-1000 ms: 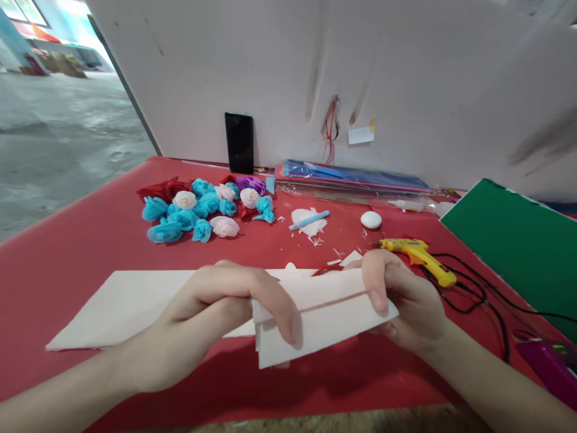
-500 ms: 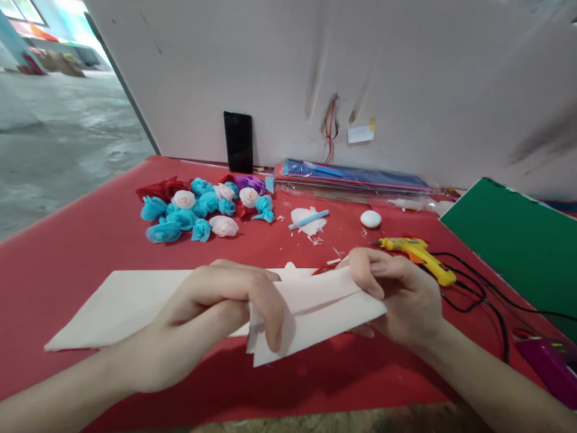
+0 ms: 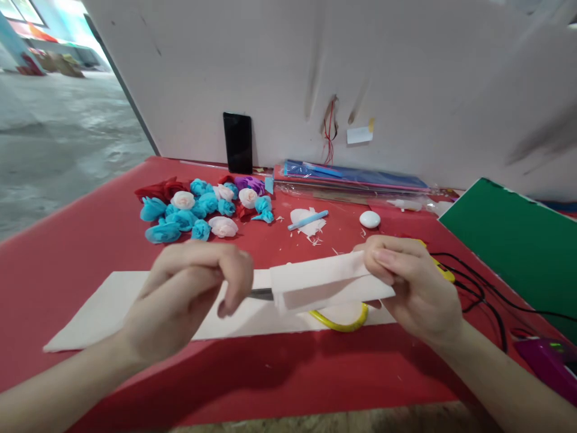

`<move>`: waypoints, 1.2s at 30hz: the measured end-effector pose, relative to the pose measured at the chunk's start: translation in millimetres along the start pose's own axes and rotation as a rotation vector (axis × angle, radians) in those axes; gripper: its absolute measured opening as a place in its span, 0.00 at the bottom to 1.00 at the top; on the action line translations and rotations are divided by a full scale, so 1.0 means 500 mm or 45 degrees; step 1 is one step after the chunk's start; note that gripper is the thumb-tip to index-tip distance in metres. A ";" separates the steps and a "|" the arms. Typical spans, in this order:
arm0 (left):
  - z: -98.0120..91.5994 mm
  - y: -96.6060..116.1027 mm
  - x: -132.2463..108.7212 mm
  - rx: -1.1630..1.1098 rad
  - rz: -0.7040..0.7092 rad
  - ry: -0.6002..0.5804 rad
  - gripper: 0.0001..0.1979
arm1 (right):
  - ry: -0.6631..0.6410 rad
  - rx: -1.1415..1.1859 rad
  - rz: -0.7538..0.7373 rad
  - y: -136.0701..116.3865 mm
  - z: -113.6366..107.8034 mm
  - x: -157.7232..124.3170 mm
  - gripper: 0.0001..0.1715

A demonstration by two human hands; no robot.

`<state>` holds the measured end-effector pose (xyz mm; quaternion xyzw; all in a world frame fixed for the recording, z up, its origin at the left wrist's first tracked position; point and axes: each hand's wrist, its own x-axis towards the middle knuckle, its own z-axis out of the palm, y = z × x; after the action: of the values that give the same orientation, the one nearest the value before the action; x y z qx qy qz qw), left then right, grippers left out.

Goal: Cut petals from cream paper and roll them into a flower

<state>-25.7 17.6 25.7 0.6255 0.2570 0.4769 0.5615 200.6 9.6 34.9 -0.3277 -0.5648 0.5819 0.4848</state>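
My right hand [image 3: 417, 288] pinches the right end of a folded pale pink paper strip [image 3: 320, 282] and holds it level above the red table [image 3: 67, 252]. My left hand [image 3: 189, 288] hovers just left of the strip's free end. Its fingers are curled together and slightly blurred, with nothing visible in them. Under both hands a larger flat pale pink sheet [image 3: 112, 307] lies on the table. Scissors [image 3: 339, 325] rest on that sheet, yellow handle showing below the strip and grey blade pointing left.
A pile of blue, pink, red and purple paper roses [image 3: 198, 207] lies at the back left. Behind it are a black phone [image 3: 238, 143] against the wall and coloured sheets [image 3: 351, 175]. At right: yellow glue gun [image 3: 444, 273], black cables [image 3: 478, 294], green board [image 3: 518, 240], purple device [image 3: 545, 355].
My left hand has let go of the folded strip and drawn back to the left. My right hand has lifted the strip, which uncovers the scissors on the flat sheet.
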 end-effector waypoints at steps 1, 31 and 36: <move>-0.002 -0.005 0.005 -0.025 0.009 0.108 0.16 | -0.027 -0.021 0.017 0.002 -0.001 0.002 0.19; 0.025 -0.019 0.014 -0.319 -0.912 -0.414 0.14 | -0.177 -0.478 -0.186 0.009 -0.032 0.021 0.09; 0.025 -0.029 0.019 -0.516 -0.949 -0.379 0.14 | -0.594 -1.306 -0.611 -0.019 -0.028 0.012 0.29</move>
<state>-7.8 23.4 15.7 0.4293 0.2827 0.1876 0.8370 213.6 18.9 43.3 -0.2469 -0.9222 0.1668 0.2466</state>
